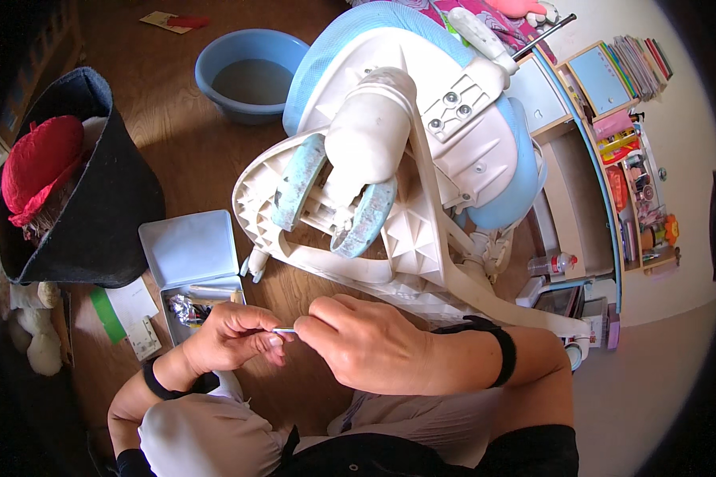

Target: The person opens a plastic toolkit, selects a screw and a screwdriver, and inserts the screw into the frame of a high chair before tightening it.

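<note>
The person sits on the wooden floor just below the overturned white plastic chair base with pale blue padded seat [398,167], and both hands meet right in front of it. The left hand [231,334] and the right hand [366,346] are drawn together, fingertips pinched from either side on a small thin pale rod-like piece [284,331]. It looks like a fitting or small-parts step: the piece is being gripped, perhaps twisted or pushed together. What comes next seems to call for a steady pinch and fine alignment, since the piece is tiny and could slip.

Left of the chair base lies an open grey-blue flat plastic box with hinged lid [189,248], its contents partly covered by the left hand. Above the chair base sits a round blue plastic basin [250,71].

Most of the rod is hidden inside the fingers; I cannot tell its ends or what it is
</note>
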`<state>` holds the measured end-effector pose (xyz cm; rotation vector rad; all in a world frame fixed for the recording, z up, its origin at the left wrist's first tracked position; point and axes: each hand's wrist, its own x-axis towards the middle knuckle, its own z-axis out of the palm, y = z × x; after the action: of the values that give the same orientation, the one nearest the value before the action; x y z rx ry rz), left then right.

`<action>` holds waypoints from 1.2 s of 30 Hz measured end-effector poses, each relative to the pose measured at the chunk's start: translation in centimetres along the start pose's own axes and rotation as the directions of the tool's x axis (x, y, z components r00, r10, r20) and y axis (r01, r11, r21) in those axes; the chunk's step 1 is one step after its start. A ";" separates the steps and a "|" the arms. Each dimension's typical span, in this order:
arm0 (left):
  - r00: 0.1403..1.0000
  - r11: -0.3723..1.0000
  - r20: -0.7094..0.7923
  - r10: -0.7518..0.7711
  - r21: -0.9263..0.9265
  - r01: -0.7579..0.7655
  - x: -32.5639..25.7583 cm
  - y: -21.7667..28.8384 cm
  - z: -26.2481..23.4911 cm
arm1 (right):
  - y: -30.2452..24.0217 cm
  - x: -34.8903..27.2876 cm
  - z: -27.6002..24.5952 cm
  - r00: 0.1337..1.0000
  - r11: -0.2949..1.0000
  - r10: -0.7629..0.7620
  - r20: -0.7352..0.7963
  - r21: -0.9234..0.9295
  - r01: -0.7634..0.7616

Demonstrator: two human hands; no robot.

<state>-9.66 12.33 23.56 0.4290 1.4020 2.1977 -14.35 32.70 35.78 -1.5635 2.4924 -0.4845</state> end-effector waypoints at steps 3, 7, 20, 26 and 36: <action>0.964 0.876 0.073 0.256 0.405 -0.263 0.3 0.7 0.0 | -0.3 -0.1 -0.5 0.975 0.940 0.185 0.123 0.268 -0.212; 0.932 0.814 0.097 0.349 0.460 -0.353 0.8 1.5 0.8 | -0.6 -0.9 -2.4 0.967 0.907 0.184 0.178 0.348 -0.237; 0.865 0.402 -0.386 0.320 0.882 0.245 -4.5 -14.1 -5.2 | 13.1 -4.3 -15.4 0.797 0.819 0.195 -0.571 -0.353 -0.453; 0.844 0.318 -0.440 0.308 0.883 0.344 -8.0 -17.2 -6.2 | 17.8 -4.2 -13.8 0.809 0.801 0.222 -0.544 -0.372 -0.470; 0.842 0.285 -0.461 0.279 0.877 0.386 -8.3 -17.5 -6.4 | 19.6 -3.3 -13.3 0.769 0.779 0.263 -0.583 -0.341 -0.525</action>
<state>-1.92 8.98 5.02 0.0728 3.0030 1.0646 -33.50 46.06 41.13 -1.0107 3.4790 -0.2126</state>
